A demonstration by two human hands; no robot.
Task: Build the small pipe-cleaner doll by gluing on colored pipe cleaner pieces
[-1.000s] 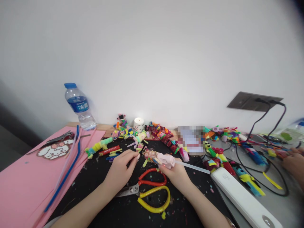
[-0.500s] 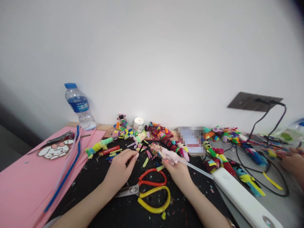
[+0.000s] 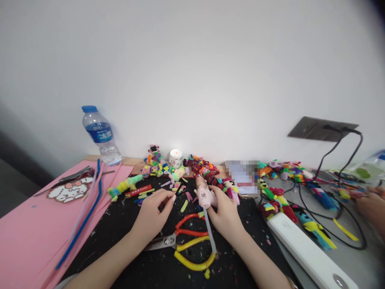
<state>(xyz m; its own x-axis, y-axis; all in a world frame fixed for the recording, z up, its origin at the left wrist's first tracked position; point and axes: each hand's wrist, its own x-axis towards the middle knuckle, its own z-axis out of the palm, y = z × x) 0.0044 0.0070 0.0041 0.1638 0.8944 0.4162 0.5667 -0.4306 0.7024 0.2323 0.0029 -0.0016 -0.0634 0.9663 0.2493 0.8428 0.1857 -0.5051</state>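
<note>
White wall rises behind a cluttered black worktop [image 3: 126, 224]. The right hand [image 3: 224, 214] grips a pink glue gun [image 3: 205, 195], its long axis running away from the person, nozzle toward the wall, glue stick [image 3: 209, 235] trailing back over the scissors [image 3: 188, 243]. The left hand [image 3: 152, 212] pinches a small dark strip [image 3: 178, 189] just beside the gun. Hot glue could smear those close fingertips.

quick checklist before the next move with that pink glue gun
1. Right hand grip on the pink glue gun: ok, fingers wrapped round it.
2. Glue stick seated in the gun: ok, it sticks out the back toward the person.
3. Left hand pinching a small piece: cannot tell what it is.
4. Nozzle clear of fingers: cannot tell, tip too small.
5. Scissors out of the way: not ok, they lie under the glue stick.
</note>
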